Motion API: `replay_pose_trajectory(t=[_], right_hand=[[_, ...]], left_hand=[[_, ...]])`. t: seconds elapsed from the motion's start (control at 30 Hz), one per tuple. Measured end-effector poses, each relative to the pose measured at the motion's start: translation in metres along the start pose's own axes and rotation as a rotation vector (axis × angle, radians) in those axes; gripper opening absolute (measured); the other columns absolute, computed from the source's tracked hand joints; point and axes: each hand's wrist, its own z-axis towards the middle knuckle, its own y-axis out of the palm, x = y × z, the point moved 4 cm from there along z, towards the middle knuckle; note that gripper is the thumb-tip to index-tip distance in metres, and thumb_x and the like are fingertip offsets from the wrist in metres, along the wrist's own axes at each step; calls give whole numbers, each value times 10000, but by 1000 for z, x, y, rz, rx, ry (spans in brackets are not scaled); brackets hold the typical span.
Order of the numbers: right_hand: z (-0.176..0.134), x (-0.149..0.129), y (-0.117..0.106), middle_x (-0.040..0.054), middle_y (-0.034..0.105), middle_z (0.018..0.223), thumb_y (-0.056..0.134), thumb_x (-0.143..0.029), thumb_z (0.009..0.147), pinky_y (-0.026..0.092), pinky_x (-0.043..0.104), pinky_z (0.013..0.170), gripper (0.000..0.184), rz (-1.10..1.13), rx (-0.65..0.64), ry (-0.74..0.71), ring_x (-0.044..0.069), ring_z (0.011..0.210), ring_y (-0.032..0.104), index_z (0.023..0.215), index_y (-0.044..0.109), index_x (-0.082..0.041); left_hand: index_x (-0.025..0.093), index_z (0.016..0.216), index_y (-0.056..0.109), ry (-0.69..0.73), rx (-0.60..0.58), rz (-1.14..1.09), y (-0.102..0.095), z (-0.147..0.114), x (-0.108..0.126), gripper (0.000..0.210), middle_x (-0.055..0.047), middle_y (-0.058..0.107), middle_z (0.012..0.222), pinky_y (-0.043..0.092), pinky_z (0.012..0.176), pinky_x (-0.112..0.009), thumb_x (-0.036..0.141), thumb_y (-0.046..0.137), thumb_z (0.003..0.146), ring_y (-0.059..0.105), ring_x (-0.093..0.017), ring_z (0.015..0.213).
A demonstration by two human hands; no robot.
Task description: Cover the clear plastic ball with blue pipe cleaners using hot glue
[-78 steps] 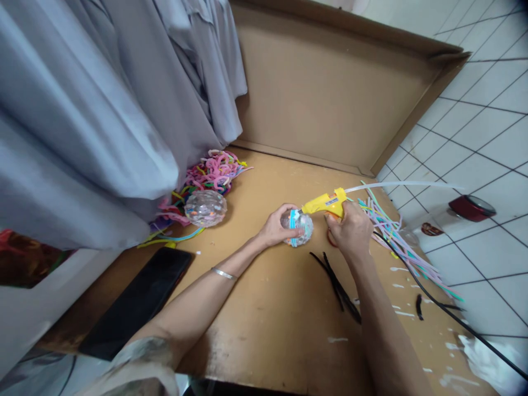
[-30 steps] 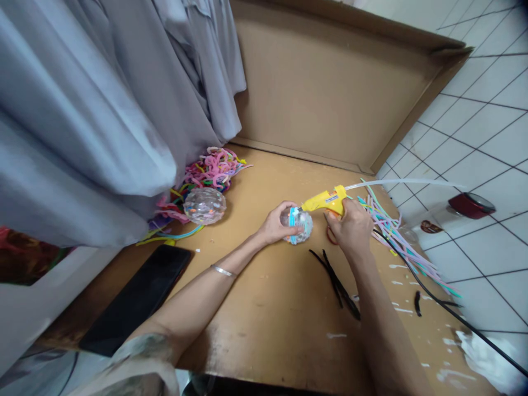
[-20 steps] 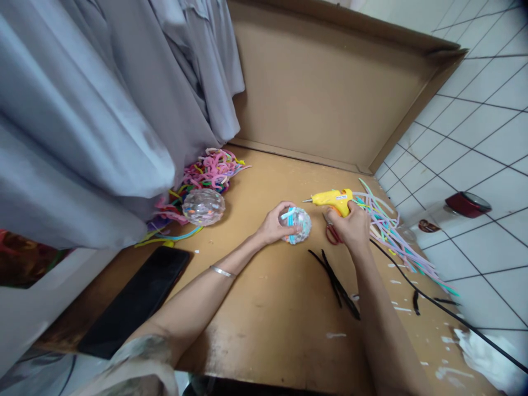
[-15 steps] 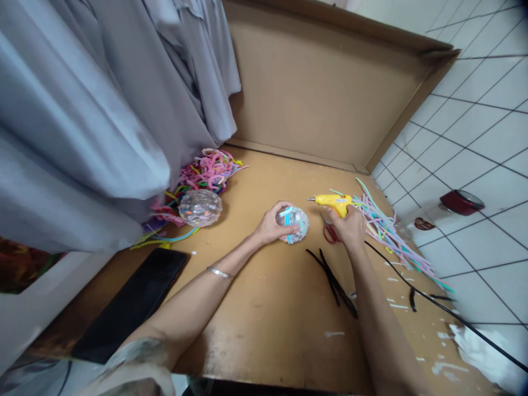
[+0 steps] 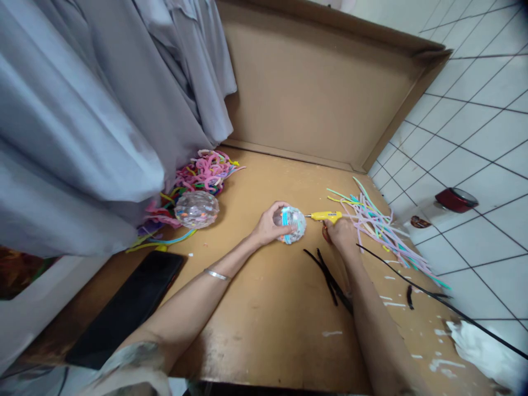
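A clear, textured round container (image 5: 300,225) with blue pipe cleaner strips across it is gripped in my left hand (image 5: 270,226), over the middle of the table. My right hand (image 5: 343,235) is wrapped round the handle of a yellow glue gun (image 5: 326,215). The gun's metal nozzle points left and is at the container's right side; whether it touches cannot be made out. Red-handled scissors (image 5: 325,232) lie mostly hidden behind my right hand. Black pipe cleaners (image 5: 329,278) rest on the table beside my right forearm.
A second clear round container (image 5: 197,210) stands before a heap of colourful pipe cleaners (image 5: 208,171). Pastel pipe cleaners (image 5: 381,228) spread at the right, near the black cord (image 5: 416,291). A black phone (image 5: 127,308) lies front left. Cardboard (image 5: 330,88) stands at the back; a curtain hangs left.
My right hand has brought the glue gun left and slightly down, its nozzle now up to the container's side. My left hand still holds the container in nearly the same place.
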Motion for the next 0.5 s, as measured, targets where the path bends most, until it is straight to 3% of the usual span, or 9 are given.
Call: replay_pose_trajectory(t=[0.2,0.33,0.5], right_hand=[[-8,-9,-7,288,705,1044,478,-447,945,490,389,798,495,-81,-118,-10,355,1003,691,1017,712,-17],[-11,-7,-7,279,694,1095,502,-541,906,496,400,810,563,-73,-107,36,367,1038,684,1051,702,-35],[-25,12,-5,252,679,1162,538,-480,870,493,360,786,534,-3,-85,121,334,1065,676,1169,638,-49]], left_hand=[[181,1105,570,-31,-9,-12,2,-1,4,623,-48,654,1015,523,796,-306,391,835,583,630,-180,871],[184,1081,567,-27,-12,6,2,-2,7,602,-47,652,1021,523,842,-331,387,825,577,632,-192,907],[181,1077,564,-31,-5,29,5,-4,9,602,-56,646,1042,511,875,-350,371,819,566,631,-208,946]])
